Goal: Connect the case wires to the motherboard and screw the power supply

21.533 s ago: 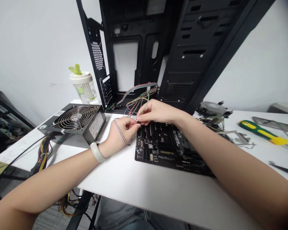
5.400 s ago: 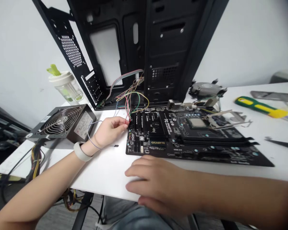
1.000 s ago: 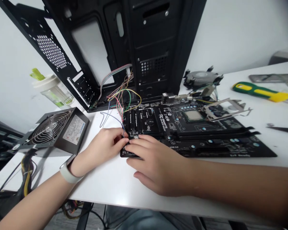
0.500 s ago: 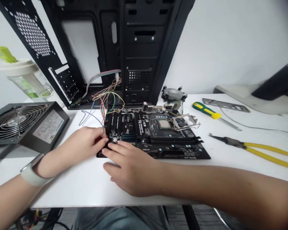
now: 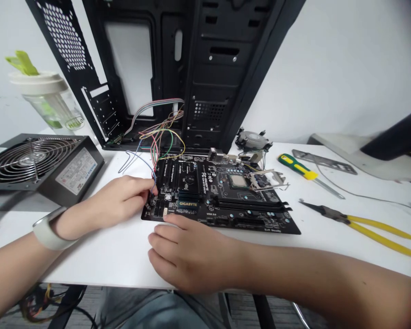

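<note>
A black Gigabyte motherboard (image 5: 222, 194) lies flat on the white table, its CPU (image 5: 239, 181) exposed beside a raised metal socket bracket (image 5: 269, 179). Thin coloured wires (image 5: 154, 151) run from the case down to the board's left edge. There my left hand (image 5: 126, 201) pinches the end of a wire against the board; its tip is hidden by the fingers. At the board's front edge rests my right hand (image 5: 195, 256), palm down, fingers loosely bent and slightly apart, index fingertip by a white connector (image 5: 165, 211). It holds nothing visible.
Behind the board stands an open black computer case (image 5: 205, 82). A power supply (image 5: 44, 164) and a lidded cup (image 5: 48, 100) are at left. To the right lie a CPU fan (image 5: 253, 138), a screwdriver (image 5: 297, 167), a metal plate (image 5: 325, 161) and yellow-handled pliers (image 5: 356, 221).
My right hand has drawn back toward the front edge, uncovering the Gigabyte heatsink. My left hand stays at the board's left edge with the wire. The whole view has shifted slightly.
</note>
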